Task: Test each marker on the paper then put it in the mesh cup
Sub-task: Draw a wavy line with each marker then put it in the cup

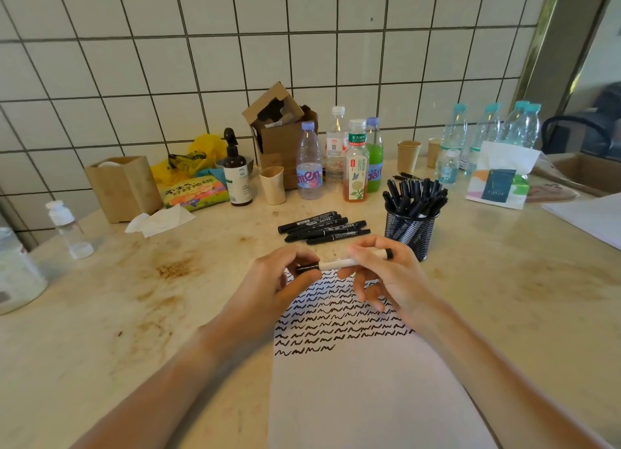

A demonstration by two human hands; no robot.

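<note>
A white-barrelled marker (336, 263) lies level between both hands above the paper (363, 388). My left hand (279, 280) pinches its black cap at the left end. My right hand (383, 277) grips the barrel, whose black right end sticks out past the fingers. The paper's upper part is covered with rows of black squiggles. Several black markers (322, 229) lie in a loose pile just beyond the hands. To their right stands the black mesh cup (410, 231), packed with several markers.
Along the tiled wall stand bottles (309, 163), a brown pump bottle (237, 173), paper cups (408, 155), a cardboard box (279, 132), a wooden holder (122, 186) and a tissue pack (500, 183). A small clear bottle (69, 228) is at far left. More sheets (591, 218) lie far right.
</note>
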